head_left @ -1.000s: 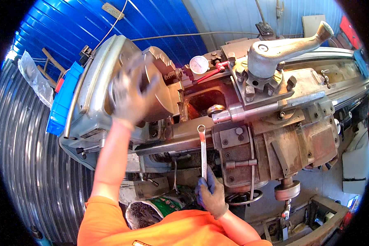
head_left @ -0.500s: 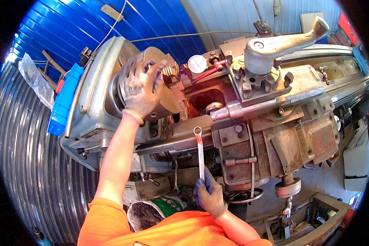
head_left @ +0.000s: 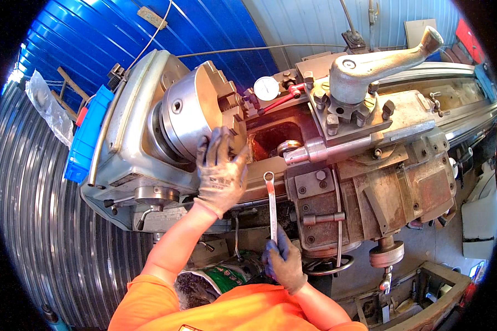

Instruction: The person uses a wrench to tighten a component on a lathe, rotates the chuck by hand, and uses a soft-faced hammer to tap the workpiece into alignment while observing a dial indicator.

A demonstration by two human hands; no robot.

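My left hand (head_left: 222, 175), in a grey-and-pale work glove, lies with its fingers stretched against the lower near side of the lathe chuck (head_left: 189, 113). That chuck is a big steel cylinder with stepped jaws facing right and a square key hole in its side. In my gloved right hand (head_left: 284, 262), low in the middle, a combination wrench (head_left: 272, 208) stands upright, its ring end on top. Just right of the chuck sits a dial indicator (head_left: 266, 87) with a white face, joined to a red arm (head_left: 281, 98).
The tool post (head_left: 348, 107) with its large lever handle (head_left: 389, 57) stands right of the chuck on the carriage (head_left: 364, 198). A blue tray (head_left: 88, 135) hangs at the headstock's left. Below are a handwheel (head_left: 331, 266), a sack (head_left: 226, 277) and a metal bin (head_left: 447, 292).
My left hand has moved from the chuck's upper face down and right to its lower near side. The chuck has turned, showing its key hole. My right hand and wrench have barely moved.
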